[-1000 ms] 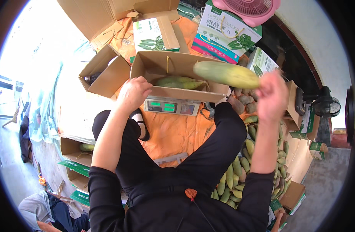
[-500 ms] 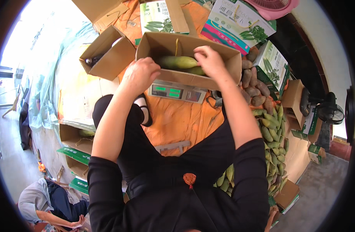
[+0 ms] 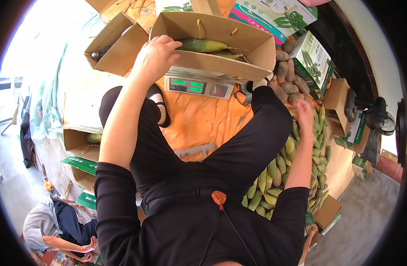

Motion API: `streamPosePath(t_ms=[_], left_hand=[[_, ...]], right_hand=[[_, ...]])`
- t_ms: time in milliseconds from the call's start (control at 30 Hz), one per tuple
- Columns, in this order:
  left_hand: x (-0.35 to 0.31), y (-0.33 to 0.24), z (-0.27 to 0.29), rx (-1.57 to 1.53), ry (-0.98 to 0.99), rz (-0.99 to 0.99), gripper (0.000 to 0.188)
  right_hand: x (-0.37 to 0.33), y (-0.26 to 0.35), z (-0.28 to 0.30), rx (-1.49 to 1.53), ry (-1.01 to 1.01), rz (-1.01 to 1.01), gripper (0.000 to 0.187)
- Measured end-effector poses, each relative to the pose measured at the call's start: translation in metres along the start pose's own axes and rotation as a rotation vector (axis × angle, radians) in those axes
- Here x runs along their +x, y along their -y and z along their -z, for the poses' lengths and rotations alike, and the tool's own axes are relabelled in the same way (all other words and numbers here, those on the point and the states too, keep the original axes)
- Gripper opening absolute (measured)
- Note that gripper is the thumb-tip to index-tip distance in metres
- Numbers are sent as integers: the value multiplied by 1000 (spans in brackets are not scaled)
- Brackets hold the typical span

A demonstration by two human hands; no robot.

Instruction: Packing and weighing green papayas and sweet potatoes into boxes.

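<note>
An open long cardboard box [image 3: 252,66] stands on a digital scale [image 3: 194,87] in front of me. Inside lie green radishes [image 3: 203,45] with thin root tails. My left hand [image 3: 157,58] is at the box's near left corner, its fingers bent over the rim by the radishes and its thumb outside the near wall. Off to the right, my right hand [image 3: 304,114] is over a big heap of green radishes [image 3: 274,175]. Motion blurs its fingers, and I cannot make out anything in it.
A smaller open box [image 3: 117,46] with dark items stands to the left. Reddish tubers [image 3: 292,86] lie right of the scale, beside a printed carton [image 3: 310,62]. A black fan [image 3: 378,122] is at the far right. Another person [image 3: 57,226] sits at lower left.
My right hand has left the box and moved right and toward me, over the heap. My left hand stays at the box's left corner. The whole view has shifted slightly.
</note>
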State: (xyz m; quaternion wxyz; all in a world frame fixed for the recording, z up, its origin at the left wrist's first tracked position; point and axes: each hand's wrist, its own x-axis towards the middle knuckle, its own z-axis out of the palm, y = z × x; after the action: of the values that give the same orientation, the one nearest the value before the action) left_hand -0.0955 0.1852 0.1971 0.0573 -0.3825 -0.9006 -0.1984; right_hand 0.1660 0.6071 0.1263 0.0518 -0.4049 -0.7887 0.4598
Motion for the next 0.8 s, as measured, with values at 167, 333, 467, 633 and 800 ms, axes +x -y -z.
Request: streamPosePath(t_ms=[167,333,467,633,800], left_hand=[[-5,2,1,-4,62,55,27],[16,-12,-16,-61,51,-50,28],[0,-3,1,-13,60,4,28],[5,-3,-9,2,93,-57,28],[7,-8,-12,25,113,-42,28]], right_hand=[[-45,-165,-38,-60,1,-56,16],[-140,-315,-46,193,46,-394,16],[-186,-237,-95,84,156,-794,8],[-217,-265,-98,173,186,-889,15],[-219,-276,-92,139,104,-921,14]])
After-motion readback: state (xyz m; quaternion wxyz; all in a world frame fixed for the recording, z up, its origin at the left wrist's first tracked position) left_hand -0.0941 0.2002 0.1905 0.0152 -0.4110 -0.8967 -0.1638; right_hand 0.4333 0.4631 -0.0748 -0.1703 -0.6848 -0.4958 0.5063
